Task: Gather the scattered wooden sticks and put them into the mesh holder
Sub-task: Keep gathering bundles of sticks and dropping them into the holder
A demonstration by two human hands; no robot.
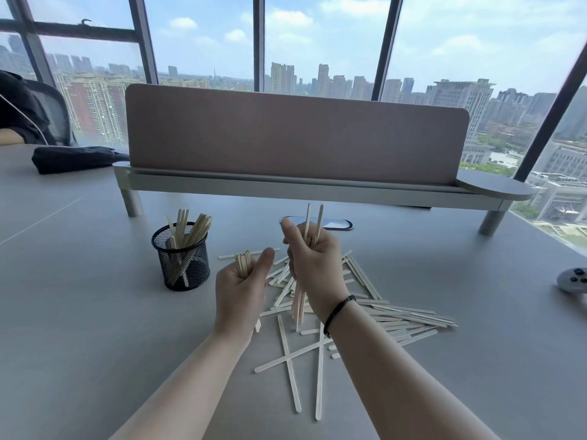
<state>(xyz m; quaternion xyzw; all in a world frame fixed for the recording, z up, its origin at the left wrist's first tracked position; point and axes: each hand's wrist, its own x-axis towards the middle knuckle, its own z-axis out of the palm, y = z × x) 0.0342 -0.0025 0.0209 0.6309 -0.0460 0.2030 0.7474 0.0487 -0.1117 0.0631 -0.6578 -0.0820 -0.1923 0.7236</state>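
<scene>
Wooden sticks (374,315), pale and flat like long craft sticks, lie scattered in a loose crisscross heap on the grey table (95,328), directly in front of the person and reaching out to the right. Both bare hands are raised just above that heap, each gripping sticks. The left hand (239,289) is curled round a small bundle (243,263) whose ends poke up out of the fist, thumb raised beside them. The right hand (313,265), with a dark band (338,311) round its wrist, is closed round a few sticks held nearly upright (313,222); their tops rise above the knuckles and their lower ends hang down below the palm toward the heap. The two hands are close together but not touching. Left of the hands, near the left hand and apart from the heap, stands the black mesh holder (182,258), upright on the table, with a number of sticks already standing in it and leaning against its rim. Behind it all runs a brownish desk divider (295,138) on a pale raised shelf (286,187), with tall windows and a city skyline beyond. A dark folded cloth-like item (73,158) lies at the far left of the table, and a light grey controller (573,281) sits at the right edge.
</scene>
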